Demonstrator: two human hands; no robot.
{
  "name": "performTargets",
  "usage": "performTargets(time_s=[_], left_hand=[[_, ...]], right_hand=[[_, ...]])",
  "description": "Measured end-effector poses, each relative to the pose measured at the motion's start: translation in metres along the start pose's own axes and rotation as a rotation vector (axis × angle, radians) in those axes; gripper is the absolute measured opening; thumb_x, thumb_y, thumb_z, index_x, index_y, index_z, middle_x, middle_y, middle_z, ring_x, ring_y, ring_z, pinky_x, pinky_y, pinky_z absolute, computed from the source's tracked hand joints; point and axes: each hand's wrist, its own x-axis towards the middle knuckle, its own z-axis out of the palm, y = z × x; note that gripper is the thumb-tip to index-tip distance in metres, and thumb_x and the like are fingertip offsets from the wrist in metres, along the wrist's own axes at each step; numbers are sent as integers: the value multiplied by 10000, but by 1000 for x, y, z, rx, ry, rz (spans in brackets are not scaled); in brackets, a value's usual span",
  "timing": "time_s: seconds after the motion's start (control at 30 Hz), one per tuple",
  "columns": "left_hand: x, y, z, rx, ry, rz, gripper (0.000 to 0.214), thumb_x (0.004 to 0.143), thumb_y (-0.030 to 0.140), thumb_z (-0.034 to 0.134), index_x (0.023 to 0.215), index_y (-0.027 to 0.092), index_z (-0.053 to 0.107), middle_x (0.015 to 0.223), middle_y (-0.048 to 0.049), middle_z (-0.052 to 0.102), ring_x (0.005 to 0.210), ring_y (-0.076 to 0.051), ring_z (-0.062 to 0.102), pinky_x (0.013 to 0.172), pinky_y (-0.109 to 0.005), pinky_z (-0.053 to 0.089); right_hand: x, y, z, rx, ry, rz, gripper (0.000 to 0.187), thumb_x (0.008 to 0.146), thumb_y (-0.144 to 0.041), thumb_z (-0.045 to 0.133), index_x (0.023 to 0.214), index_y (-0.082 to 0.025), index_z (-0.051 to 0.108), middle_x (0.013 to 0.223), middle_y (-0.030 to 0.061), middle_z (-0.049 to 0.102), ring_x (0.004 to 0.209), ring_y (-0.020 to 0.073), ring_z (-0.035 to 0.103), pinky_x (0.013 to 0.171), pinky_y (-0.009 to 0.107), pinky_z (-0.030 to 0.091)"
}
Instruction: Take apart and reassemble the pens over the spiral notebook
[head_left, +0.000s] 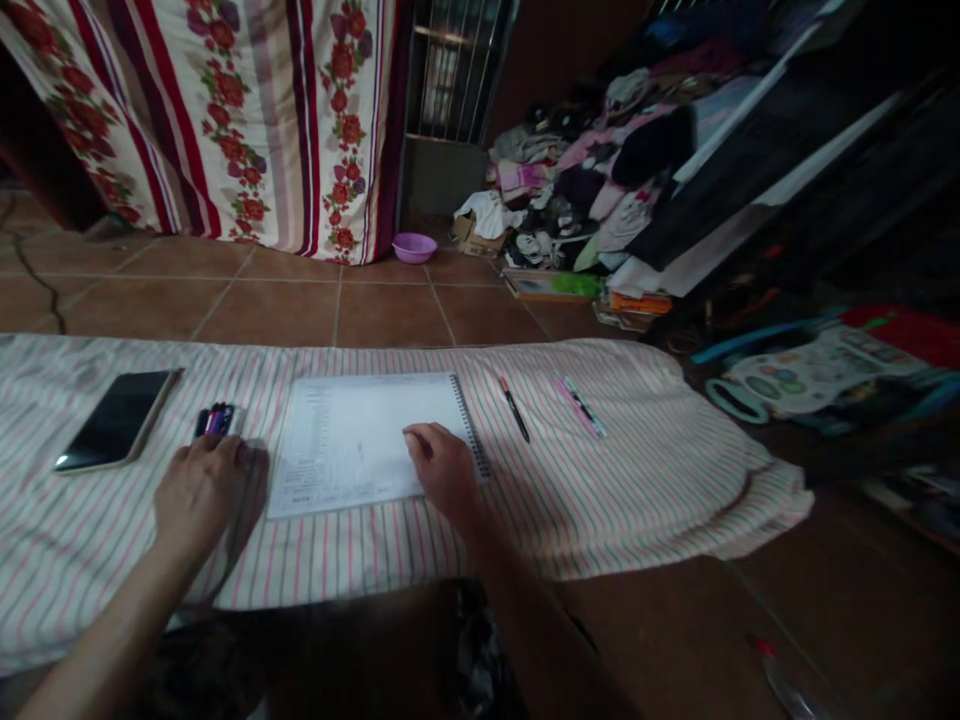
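A spiral-bound notebook point(360, 440) lies open on a striped cloth point(637, 480) spread on the floor. My right hand point(444, 470) rests on the notebook's right page, fingers curled, nothing visibly in it. My left hand point(199, 490) lies on the cloth left of the notebook, fingers bent down over a small bundle of coloured pens point(216, 418). A dark phone point(116, 430) lies further left. A black pen point(514, 408) and a pink-and-white pen point(581, 406) lie right of the notebook.
Brown floor tiles point(390, 310) stretch beyond the cloth. A flowered curtain point(247, 120) hangs at the back, with a purple bowl point(414, 246) beside it. A heap of clothes point(600, 170) and books is at the right, with a plastic toy point(795, 375) nearer.
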Motion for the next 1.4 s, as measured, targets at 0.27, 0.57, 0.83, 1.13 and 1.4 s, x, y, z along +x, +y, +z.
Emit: performTargets(time_s=[0.27,0.57,0.83,1.13,1.4], left_hand=[[8,9,-11,36,-125,-67,373,889,256,248,1062,86,532,934,-180,623,850,-290,600,683,-344,406],[10,14,0,-84,70,-57,250,812,258,384,982,136,520,940,-146,613,862,-291,577,684,-353,433],[9,42,4,-841,-49,-154,354,741,318,467,1016,140,601,771,-67,647,714,-201,609,643,-314,465],[-4,85,11,-1226,-133,35,380,742,355,489,1038,151,613,818,-48,613,642,-145,564,612,-298,474],[-9,91,10,-1045,-106,210,309,802,286,442,1041,176,604,879,-51,599,746,-152,573,671,-287,471]], right_hand=[[1,-1,-2,4,-7,8,167,837,-174,474,849,-170,640,815,52,679,773,162,621,719,251,448],[1,-5,-5,49,-26,31,179,837,-183,468,850,-177,646,832,57,687,785,158,625,723,244,445],[3,-12,0,274,-45,152,156,791,-203,499,813,-188,653,763,36,687,713,148,627,659,247,466],[11,-16,8,814,-136,474,199,702,-272,555,839,-149,630,653,8,638,513,92,540,449,200,436],[13,-20,6,950,-166,520,235,656,-270,608,861,-158,634,638,-11,622,542,89,541,477,200,430]])
